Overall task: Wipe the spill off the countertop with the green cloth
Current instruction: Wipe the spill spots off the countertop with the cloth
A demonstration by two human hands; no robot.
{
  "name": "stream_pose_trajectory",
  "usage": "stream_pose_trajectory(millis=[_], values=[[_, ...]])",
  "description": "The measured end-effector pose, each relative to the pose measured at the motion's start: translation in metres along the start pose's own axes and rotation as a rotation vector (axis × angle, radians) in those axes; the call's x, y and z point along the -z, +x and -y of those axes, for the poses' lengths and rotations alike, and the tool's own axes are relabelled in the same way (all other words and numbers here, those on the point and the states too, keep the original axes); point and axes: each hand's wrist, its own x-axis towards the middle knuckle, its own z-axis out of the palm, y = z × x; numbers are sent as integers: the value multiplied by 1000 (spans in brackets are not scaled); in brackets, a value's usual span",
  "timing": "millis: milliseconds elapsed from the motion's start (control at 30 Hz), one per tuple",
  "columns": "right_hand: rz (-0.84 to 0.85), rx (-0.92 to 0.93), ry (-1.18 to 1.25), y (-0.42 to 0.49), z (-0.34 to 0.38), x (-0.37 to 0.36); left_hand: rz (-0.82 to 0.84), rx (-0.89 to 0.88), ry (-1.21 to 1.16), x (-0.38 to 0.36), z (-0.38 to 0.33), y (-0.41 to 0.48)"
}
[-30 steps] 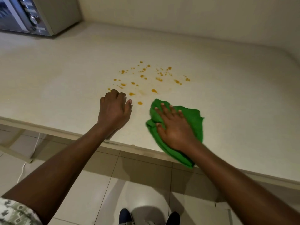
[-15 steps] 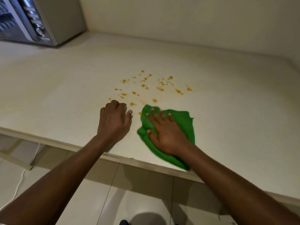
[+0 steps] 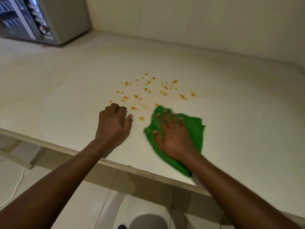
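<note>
**A:** Where does the green cloth (image 3: 191,129) lie?

**B:** Flat but rumpled on the pale counter (image 3: 66,90), close to its front edge. One end of the cloth trails back to that edge, under the wrist. The far tip just touches the nearest drop of the spill.

**A:** And the spill (image 3: 153,91) itself?

**B:** A scatter of small orange drops and smears toward the middle of the counter, beyond both hands. Two drops sit closer to the front, between the hands, just left of the cloth.

**A:** Who has the cloth?

**B:** The right hand (image 3: 173,138) presses down on it, palm flat, fingers (image 3: 165,116) spread and released on top of the fabric rather than closed around it. The fingertips are a little blurred.

**A:** The other hand?

**B:** The left hand (image 3: 113,126) rests on the bare counter just beside the cloth, apart from it. Its fingers are curled under loosely, knuckles forward, the thumb lying out toward the cloth. It grasps nothing.

**A:** Anything else on the counter?

**B:** A silver microwave (image 3: 39,19) stands at the far left corner, against the wall (image 3: 198,22). Below the front edge there is a tiled floor (image 3: 132,195), with a white cable (image 3: 16,187) running across it at the left.
</note>
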Motion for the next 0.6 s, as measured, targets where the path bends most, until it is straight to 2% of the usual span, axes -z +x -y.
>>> stream_pose_trajectory(millis=[67,167,267,333,400,433,500,600], values=[[82,181,12,-33,15,-1,-1,16,-5,0,0,0],[72,239,15,-48,-23,17,-6,33,-15,-1,2,0],[-24,-3,-44,-13,-100,35,14,27,8,-1,2,0],[-18,-217,-66,24,-135,42,27,30,17,-1,1,0],[-8,-381,-61,50,-134,37,29,28,21,0,0,0],[-24,-405,-56,56,-122,31,27,26,22,0,0,0],[-59,-308,-49,49,-83,19,19,23,24,0,0,0],[5,-20,-15,6,-37,7,23,29,22,1,0,-1]])
